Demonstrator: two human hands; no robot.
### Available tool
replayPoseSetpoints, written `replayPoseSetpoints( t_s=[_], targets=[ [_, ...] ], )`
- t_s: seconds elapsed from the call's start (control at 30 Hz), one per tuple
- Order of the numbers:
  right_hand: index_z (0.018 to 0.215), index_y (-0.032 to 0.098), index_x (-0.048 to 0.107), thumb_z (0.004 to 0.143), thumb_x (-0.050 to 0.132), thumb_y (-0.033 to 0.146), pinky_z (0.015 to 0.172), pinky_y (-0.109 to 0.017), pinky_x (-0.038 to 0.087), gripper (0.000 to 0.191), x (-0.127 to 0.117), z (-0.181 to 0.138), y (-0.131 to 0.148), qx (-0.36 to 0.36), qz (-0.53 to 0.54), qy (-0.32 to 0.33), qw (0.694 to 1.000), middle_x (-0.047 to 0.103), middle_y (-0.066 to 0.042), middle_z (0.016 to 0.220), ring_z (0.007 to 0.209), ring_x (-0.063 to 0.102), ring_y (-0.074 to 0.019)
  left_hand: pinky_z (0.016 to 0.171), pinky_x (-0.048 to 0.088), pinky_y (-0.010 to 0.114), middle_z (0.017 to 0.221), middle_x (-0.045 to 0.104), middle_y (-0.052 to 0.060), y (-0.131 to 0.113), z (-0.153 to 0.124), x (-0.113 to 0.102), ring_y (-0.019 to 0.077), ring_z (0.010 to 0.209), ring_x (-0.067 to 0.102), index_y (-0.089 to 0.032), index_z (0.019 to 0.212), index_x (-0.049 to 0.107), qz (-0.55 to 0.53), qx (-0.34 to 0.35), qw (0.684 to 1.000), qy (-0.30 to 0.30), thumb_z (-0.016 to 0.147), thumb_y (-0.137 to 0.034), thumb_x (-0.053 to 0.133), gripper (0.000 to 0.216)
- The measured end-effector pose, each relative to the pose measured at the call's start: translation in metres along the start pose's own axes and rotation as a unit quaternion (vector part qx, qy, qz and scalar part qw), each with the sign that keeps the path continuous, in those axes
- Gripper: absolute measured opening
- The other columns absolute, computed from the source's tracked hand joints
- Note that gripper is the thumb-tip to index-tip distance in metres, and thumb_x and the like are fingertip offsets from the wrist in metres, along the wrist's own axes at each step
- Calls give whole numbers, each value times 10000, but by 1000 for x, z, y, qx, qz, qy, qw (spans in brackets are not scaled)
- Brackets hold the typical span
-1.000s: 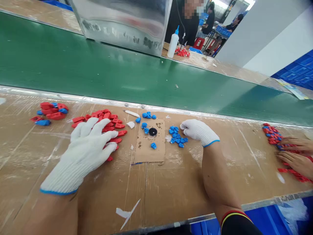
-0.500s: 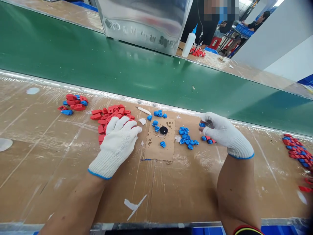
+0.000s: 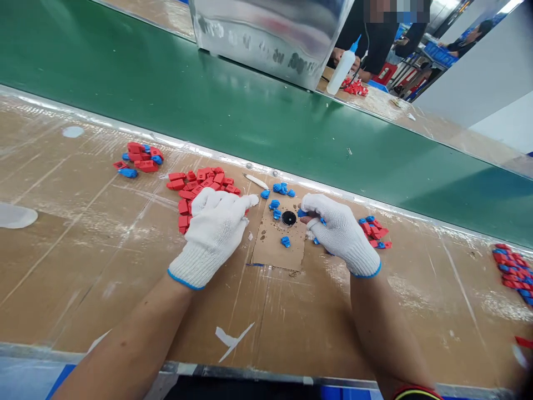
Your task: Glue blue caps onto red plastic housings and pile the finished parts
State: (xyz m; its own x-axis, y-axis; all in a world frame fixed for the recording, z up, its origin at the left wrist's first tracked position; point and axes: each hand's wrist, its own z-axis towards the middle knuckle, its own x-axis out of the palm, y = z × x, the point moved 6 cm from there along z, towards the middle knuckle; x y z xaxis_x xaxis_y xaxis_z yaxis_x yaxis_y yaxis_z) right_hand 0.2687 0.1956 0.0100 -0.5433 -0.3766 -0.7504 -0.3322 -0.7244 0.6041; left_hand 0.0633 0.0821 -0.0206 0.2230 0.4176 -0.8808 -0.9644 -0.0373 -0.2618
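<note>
My left hand (image 3: 219, 228), in a white knitted glove, is closed at the right edge of a pile of red plastic blocks (image 3: 204, 180). A bit of red shows under its fingertips. My right hand (image 3: 343, 230), gloved with bare fingertips, pinches a small blue piece (image 3: 301, 213). It partly hides a group of blue pieces beneath it. Between the hands lies a cardboard pad (image 3: 277, 256) bearing a small round black-centred dish (image 3: 288, 218). Several loose blue pieces (image 3: 285, 241) sit around the dish.
Joined red-and-blue pieces lie in a cluster (image 3: 377, 230) beside my right hand, at far right (image 3: 512, 272) and at left (image 3: 141, 158). A white pen-like tool (image 3: 256, 181) lies behind the pad. Beyond runs a green belt (image 3: 250, 111); a squeeze bottle (image 3: 343, 66) and people are across it.
My right hand has moved left from the red-and-blue cluster towards the dish. My left hand has shifted slightly right from over the red pile. The view has shifted a little.
</note>
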Motion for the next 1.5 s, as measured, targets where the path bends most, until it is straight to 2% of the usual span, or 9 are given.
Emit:
replayPoseSetpoints(
  t_s=[0.13, 0.27, 0.37, 0.57, 0.7, 1.07, 1.27, 1.4, 1.5],
  targets=[
    [861, 232, 566, 821, 491, 13, 728, -285, 454, 235, 7, 3, 3, -20, -13, -3, 1000, 631, 15, 831, 747, 573, -137, 898, 569, 479, 1002, 773, 80, 7, -1, -11, 283, 940, 724, -223, 1081, 660, -177, -85, 976, -98, 904, -200, 639, 180],
    [784, 233, 541, 828, 509, 1, 716, -283, 447, 238, 10, 6, 6, -58, -38, 11, 998, 658, 18, 788, 749, 599, -143, 760, 621, 350, 972, 740, 58, 11, -2, -8, 198, 838, 728, -209, 1094, 581, -378, -163, 904, -119, 922, -175, 600, 176],
    [766, 233, 531, 851, 538, 21, 715, -286, 445, 229, 10, 6, 6, -72, -50, 16, 996, 669, 20, 778, 742, 603, -145, 699, 627, 316, 1024, 734, 73, 11, -1, -8, 173, 798, 715, -191, 1193, 594, -452, -185, 864, -123, 940, -166, 565, 256],
    [783, 240, 562, 834, 513, 30, 710, -296, 468, 222, 10, 5, 5, -60, -65, 29, 996, 693, 18, 794, 739, 628, -153, 790, 631, 325, 910, 687, 35, 15, 2, -12, 165, 801, 681, -200, 1011, 607, -529, -243, 803, -128, 940, -167, 612, 79],
    [837, 253, 631, 857, 557, 53, 737, -321, 518, 214, 7, 3, 2, -55, -78, -3, 995, 734, 11, 821, 776, 677, -178, 813, 580, 303, 884, 649, 18, 16, 3, -12, 166, 856, 671, -211, 948, 589, -584, -271, 754, -133, 937, -173, 651, 74],
    [815, 247, 618, 841, 588, 43, 727, -320, 526, 208, 9, 2, 0, -33, -83, 10, 996, 721, 3, 850, 770, 663, -173, 754, 493, 303, 782, 601, -12, 21, 0, -11, 145, 754, 625, -226, 825, 525, -611, -302, 718, -140, 926, -206, 699, 202],
    [800, 247, 611, 883, 611, 88, 733, -349, 544, 179, 9, 0, -7, 4, -62, 17, 998, 686, 7, 791, 757, 681, -185, 769, 541, 282, 802, 609, -15, 20, 2, -9, 127, 741, 631, -223, 851, 546, -642, -316, 685, -133, 933, -162, 673, 163],
    [812, 250, 664, 901, 697, 172, 735, -367, 586, 123, -3, -1, -7, 30, -50, -49, 997, 770, -21, 883, 843, 749, -220, 740, 572, 281, 806, 624, -8, 12, 2, -2, 128, 710, 605, -214, 935, 634, -684, -299, 657, -103, 932, -172, 682, 64],
    [866, 260, 723, 896, 737, 223, 710, -369, 609, 50, -12, -3, -9, 69, -28, -108, 991, 807, -32, 937, 837, 767, -225, 718, 583, 264, 851, 635, -6, -1, 0, 9, 118, 721, 606, -212, 978, 662, -756, -281, 588, -56, 915, -205, 740, 100]
  ],
)
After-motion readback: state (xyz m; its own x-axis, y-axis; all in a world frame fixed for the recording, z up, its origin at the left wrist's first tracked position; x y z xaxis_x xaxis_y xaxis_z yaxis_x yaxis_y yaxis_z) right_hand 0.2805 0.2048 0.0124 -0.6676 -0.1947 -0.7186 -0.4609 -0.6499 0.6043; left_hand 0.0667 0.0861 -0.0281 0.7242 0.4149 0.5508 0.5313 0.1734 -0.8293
